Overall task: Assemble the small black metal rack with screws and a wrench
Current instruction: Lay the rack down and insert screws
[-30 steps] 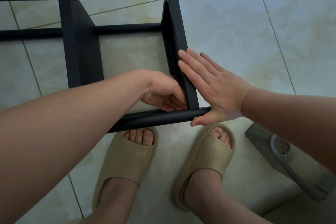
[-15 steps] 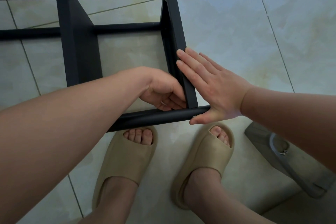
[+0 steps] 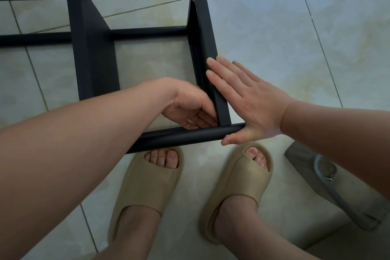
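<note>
The matte black rack (image 3: 95, 65) lies sideways on the glossy tiled floor (image 3: 295, 48). The right hand (image 3: 249, 101) has its grip spread flat against a flat bar (image 3: 207, 34). The left hand (image 3: 190, 107) curls inside the corner, and I cannot tell its grip.

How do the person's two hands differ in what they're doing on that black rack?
The right hand lies flat, fingers straight, against the outer face of the crossbar; the left hand is curled inside the rack. The right hand's thumb sits at the end of the near tube; the left hand's fingertips tuck into the inner corner, anything held hidden. Both meet at the same joint.
</note>
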`<state>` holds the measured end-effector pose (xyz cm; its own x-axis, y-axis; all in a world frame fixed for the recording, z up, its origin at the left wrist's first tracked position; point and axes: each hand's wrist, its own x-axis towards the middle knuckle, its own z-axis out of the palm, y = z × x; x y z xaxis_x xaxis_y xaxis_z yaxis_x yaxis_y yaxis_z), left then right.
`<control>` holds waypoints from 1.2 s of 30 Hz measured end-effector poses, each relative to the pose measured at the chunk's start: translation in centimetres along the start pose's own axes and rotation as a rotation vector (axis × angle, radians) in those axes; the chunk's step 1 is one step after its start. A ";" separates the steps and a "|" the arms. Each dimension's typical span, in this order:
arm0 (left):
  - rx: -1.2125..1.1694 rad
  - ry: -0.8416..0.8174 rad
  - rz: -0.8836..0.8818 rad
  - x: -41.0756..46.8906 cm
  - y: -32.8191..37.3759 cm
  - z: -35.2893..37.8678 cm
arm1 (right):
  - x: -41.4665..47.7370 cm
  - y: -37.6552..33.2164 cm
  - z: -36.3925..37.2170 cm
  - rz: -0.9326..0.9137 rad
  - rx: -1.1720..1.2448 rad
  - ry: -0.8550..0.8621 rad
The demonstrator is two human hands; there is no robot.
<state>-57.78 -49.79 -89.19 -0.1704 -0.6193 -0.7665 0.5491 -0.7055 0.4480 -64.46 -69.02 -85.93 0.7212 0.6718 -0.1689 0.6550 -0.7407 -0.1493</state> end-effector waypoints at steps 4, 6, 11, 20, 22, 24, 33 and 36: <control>0.049 -0.007 -0.006 0.0 0.3 -0.1 | 0.1 0.0 0.0 -0.001 -0.005 -0.001; 0.059 -0.006 -0.008 0.0 0.5 -0.2 | 0.1 0.1 0.0 -0.002 -0.010 0.003; 0.067 -0.019 -0.008 0.0 0.6 -0.2 | 0.1 0.4 0.0 0.003 -0.017 0.003; 0.089 -0.013 -0.030 0.3 0.6 -0.6 | 0.0 0.0 0.0 0.012 -0.007 0.027; 0.100 -0.014 -0.044 0.3 0.6 -0.7 | 0.0 0.0 0.0 0.014 -0.010 0.022; 0.095 -0.002 -0.054 0.3 0.7 -0.8 | 0.1 0.0 -0.1 0.012 -0.011 0.021; 0.052 0.029 -0.030 0.6 0.9 -0.7 | 0.1 0.0 -0.1 0.014 -0.006 0.022; 0.031 0.007 -0.026 0.5 0.9 -0.8 | 0.1 0.0 -0.1 0.013 -0.003 0.023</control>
<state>-56.75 -50.44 -89.53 -0.1783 -0.5981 -0.7813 0.5188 -0.7318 0.4419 -64.35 -68.92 -85.83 0.7346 0.6621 -0.1485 0.6462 -0.7494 -0.1444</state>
